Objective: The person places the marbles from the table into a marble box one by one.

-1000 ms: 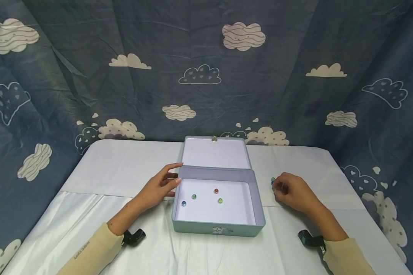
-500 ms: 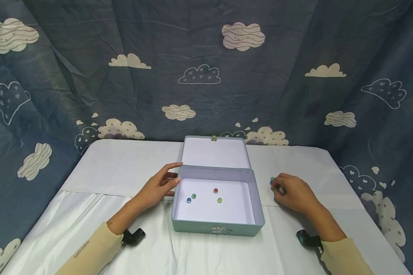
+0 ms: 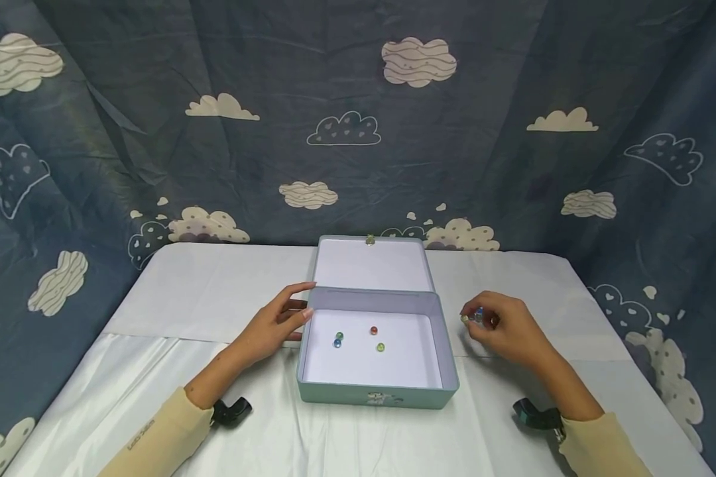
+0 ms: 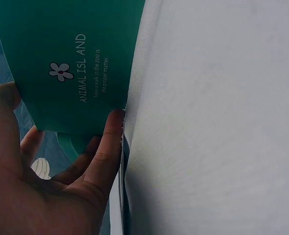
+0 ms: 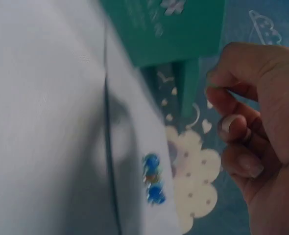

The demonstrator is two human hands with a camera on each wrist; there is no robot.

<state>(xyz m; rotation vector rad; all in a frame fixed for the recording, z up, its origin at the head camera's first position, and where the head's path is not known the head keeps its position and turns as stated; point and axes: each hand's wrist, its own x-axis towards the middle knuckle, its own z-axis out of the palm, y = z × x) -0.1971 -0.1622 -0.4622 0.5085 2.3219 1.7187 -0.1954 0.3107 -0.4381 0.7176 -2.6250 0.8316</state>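
Note:
A green tin box (image 3: 377, 395) stands with its lid (image 3: 372, 265) folded back. Inside lie a blue marble (image 3: 337, 343) and a green marble (image 3: 339, 336) close together, plus a red marble (image 3: 374, 330) and a yellow-green marble (image 3: 380, 347). My left hand (image 3: 274, 324) rests against the box's left side, its fairly straight fingers touching the green wall (image 4: 81, 63). To the right of the box, my right hand (image 3: 504, 324) pinches a small yellowish marble (image 3: 465, 319) between thumb and forefinger, above the table. Several blue and brownish marbles (image 5: 153, 178) lie in a row beneath it.
A white cloth (image 3: 233, 271) covers the table, with a fold line running across it. Behind and at both sides hangs a dark blue curtain (image 3: 262, 152) with clouds on it. A black wrist camera (image 3: 537, 415) sits below the right hand.
My right hand has lifted and shifted slightly left with a marble in its fingertips. Inside the box the blue marble has rolled right, up to the green one. My left hand stays put.

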